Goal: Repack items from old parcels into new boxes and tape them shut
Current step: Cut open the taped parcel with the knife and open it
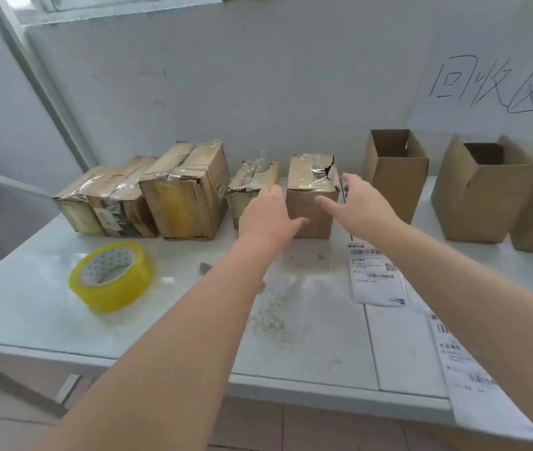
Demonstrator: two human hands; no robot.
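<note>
Both hands reach forward over the pale bench (307,336) toward a small taped parcel (312,196) with a torn top corner, which stands in the middle of the row along the wall. The left hand (270,214) is spread wide, fingers extended, at the parcel's left side, with its thumb across the lower front face; whether it actually presses the cardboard is unclear. The right hand (361,200) is also wide, fingers splayed, just beside the parcel's right edge and holding nothing. Left of this parcel sit a lower crumpled parcel (252,187) and three larger worn parcels (148,200) packed side by side. To the right stand two new open boxes (395,170), empty as far as can be seen. A yellow tape roll (112,275) lies on the bench at the left, and shipping labels (377,275) lie flat at the right.
</note>
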